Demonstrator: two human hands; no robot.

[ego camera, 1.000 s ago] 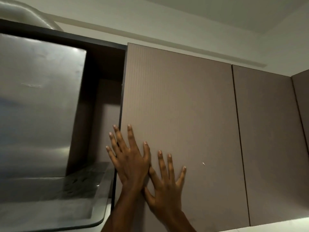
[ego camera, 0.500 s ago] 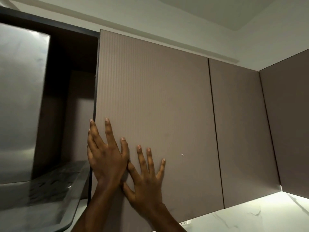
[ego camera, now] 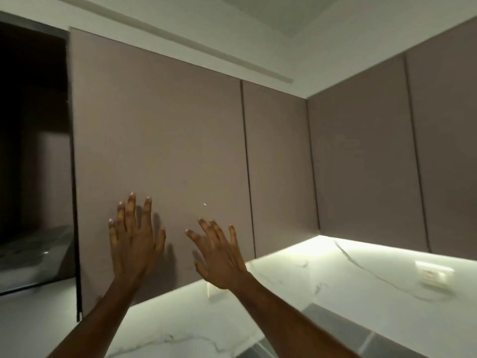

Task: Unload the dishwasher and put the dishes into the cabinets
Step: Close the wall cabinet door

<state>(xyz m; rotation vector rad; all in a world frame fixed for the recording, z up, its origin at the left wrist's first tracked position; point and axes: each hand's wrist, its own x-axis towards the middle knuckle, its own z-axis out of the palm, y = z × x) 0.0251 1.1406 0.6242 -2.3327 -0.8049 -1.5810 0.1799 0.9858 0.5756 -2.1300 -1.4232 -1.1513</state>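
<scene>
My left hand (ego camera: pixel 135 241) and right hand (ego camera: pixel 219 251) are raised with fingers spread, holding nothing, in front of the closed cabinet door (ego camera: pixel 160 140); contact cannot be confirmed. The door is a stiff, smooth, handleless panel. I judge it opens by pressing or pulling its lower edge. No dishes are visible.

No text, label, brand, number or sign can be read anywhere in the head view. The cabinet door (ego camera: pixel 160 151) carries only a small pale fleck, too small to make out, and the wall socket (ego camera: pixel 433 273) shows no legible marking.
</scene>
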